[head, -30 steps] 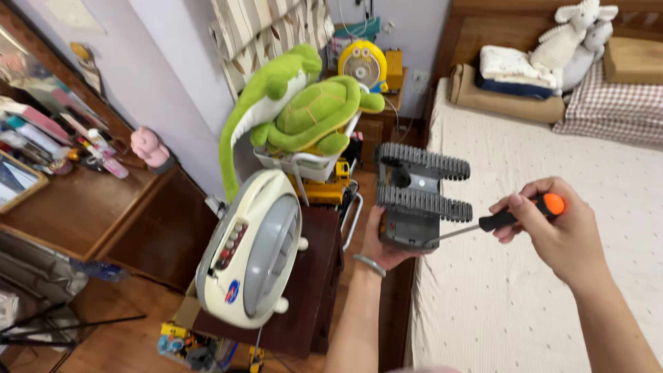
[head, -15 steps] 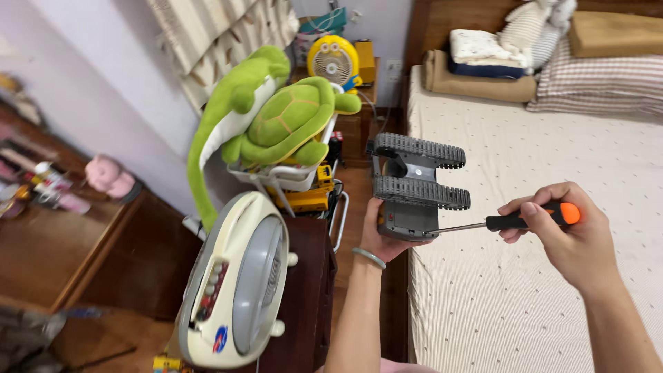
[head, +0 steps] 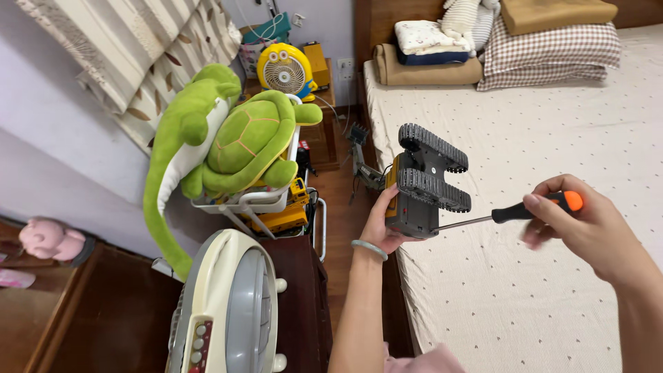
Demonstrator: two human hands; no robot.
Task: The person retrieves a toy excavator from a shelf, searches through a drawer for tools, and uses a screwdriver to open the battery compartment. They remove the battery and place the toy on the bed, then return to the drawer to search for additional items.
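Observation:
My left hand [head: 382,224] grips a grey toy tracked vehicle [head: 425,183] from below, holding it upside down with its two black rubber tracks facing up. A toy digger arm pokes out behind it. My right hand [head: 587,224] holds a screwdriver [head: 514,212] with a black and orange handle. Its metal tip touches the underside of the toy near the lower right corner. A green bangle sits on my left wrist. Both hands hover over the edge of the bed [head: 525,290].
A cream electric heater [head: 231,311] stands on a dark wooden cabinet [head: 304,290] at lower left. Green turtle and snake plush toys [head: 235,141] fill a white basket. A yellow fan [head: 285,69] sits on a nightstand. Pillows [head: 545,48] lie at the bed's head.
The camera has swung right and tilted, so the room has shifted left. The toy has tipped a little, showing its digger arm. The screwdriver stays at the toy's underside.

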